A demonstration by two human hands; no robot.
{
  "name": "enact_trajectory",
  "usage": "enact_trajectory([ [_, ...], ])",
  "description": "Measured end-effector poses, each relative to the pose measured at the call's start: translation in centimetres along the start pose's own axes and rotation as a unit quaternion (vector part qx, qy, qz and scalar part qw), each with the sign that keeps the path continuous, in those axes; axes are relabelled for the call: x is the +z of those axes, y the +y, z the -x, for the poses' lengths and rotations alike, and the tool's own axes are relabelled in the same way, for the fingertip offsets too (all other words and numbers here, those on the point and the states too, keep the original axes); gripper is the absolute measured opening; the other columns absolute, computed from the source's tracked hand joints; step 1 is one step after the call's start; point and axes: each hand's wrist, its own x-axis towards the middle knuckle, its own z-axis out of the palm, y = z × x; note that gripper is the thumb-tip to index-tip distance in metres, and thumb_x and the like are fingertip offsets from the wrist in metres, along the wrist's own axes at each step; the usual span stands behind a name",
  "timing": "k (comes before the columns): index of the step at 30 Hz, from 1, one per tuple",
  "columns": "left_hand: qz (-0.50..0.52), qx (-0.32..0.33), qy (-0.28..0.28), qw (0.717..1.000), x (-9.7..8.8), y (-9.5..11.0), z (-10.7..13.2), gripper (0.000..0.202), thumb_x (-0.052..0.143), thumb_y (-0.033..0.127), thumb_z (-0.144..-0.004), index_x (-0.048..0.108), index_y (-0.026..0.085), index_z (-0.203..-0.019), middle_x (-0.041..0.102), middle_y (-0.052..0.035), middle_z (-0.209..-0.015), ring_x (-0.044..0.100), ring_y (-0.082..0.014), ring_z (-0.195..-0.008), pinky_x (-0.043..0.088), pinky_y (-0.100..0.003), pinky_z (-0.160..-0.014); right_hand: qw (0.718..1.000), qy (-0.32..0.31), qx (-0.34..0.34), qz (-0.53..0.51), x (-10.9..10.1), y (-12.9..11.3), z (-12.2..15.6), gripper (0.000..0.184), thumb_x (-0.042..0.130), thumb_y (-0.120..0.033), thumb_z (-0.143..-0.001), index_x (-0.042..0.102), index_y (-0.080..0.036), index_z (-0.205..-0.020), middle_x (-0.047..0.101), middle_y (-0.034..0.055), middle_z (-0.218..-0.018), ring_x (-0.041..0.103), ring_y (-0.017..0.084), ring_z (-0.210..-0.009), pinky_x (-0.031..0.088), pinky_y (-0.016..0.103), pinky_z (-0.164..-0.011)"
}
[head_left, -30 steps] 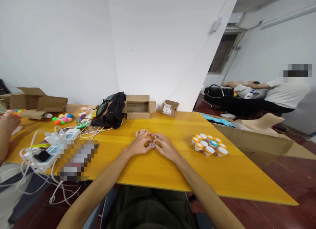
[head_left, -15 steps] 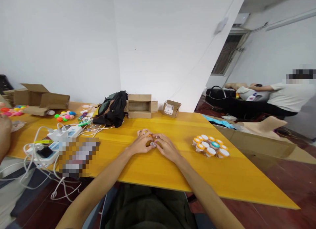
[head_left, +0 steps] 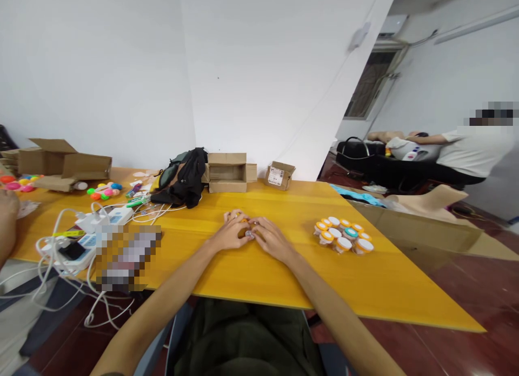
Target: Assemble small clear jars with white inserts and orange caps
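Over the middle of the yellow table (head_left: 251, 276), my left hand (head_left: 228, 235) and my right hand (head_left: 274, 240) meet at the fingertips around one small thing. It looks like a small clear jar (head_left: 249, 234) with a bit of orange showing between the fingers. Most of it is hidden by my hands. Both hands are closed, the thumbs close together at its near end. To the right of my right hand stands a cluster of several small clear jars (head_left: 344, 244) with white-topped orange lids; one has a teal lid (head_left: 351, 233).
A black backpack (head_left: 187, 176), an open cardboard box (head_left: 227, 186) and a smaller carton (head_left: 279, 176) line the wall. Left are power strips with white cables (head_left: 91, 241), colourful balls (head_left: 106, 191) and another person's hand (head_left: 7, 211). A person in white (head_left: 466, 154) sits at far right.
The view has shifted slightly, so the table things sit a little higher and further left. My hands keep their hold on the small jar, with only slight finger movement.
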Motion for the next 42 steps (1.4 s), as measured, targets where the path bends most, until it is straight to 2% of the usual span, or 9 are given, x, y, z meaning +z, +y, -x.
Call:
enact_trajectory([
  [17, 0.001, 0.007, 0.004, 1.0, 0.0, 0.06, 0.03, 0.017, 0.058, 0.036, -0.087, 0.069, 0.024, -0.089, 0.061, -0.0068, -0.114, 0.041, -0.0295, -0.115, 0.028, -0.048, -0.095, 1.0, 0.002, 0.02, -0.016, -0.02, 0.08, 0.02, 0.014, 0.049, -0.016, -0.092, 0.06, -0.024, -0.086, 0.063, 0.0083, -0.11, 0.06, 0.022, -0.102, 0.051, 0.039, -0.087],
  [32, 0.001, 0.006, -0.001, 1.0, -0.05, 0.06, -0.03, 0.016, 0.058, 0.037, -0.087, 0.068, 0.024, -0.087, 0.062, -0.0069, -0.112, 0.041, -0.03, -0.116, 0.028, -0.048, -0.095, 0.999, -0.006, -0.018, 0.031, 0.05, 0.01, 0.13, 0.02, 0.043, -0.017, -0.095, 0.061, -0.024, -0.097, 0.064, 0.0095, -0.108, 0.06, 0.024, -0.096, 0.052, 0.041, -0.083],
  [42, -0.004, 0.007, -0.002, 1.0, 0.15, -0.2, -0.04, 0.017, 0.06, 0.037, -0.086, 0.068, 0.024, -0.091, 0.063, -0.0069, -0.111, 0.04, -0.0307, -0.118, 0.027, -0.049, -0.097, 0.992, -0.027, -0.061, 0.105, -0.23, 0.3, 0.36, 0.026, 0.041, -0.016, -0.097, 0.064, -0.025, -0.102, 0.063, 0.0109, -0.111, 0.059, 0.024, -0.097, 0.051, 0.04, -0.08],
])
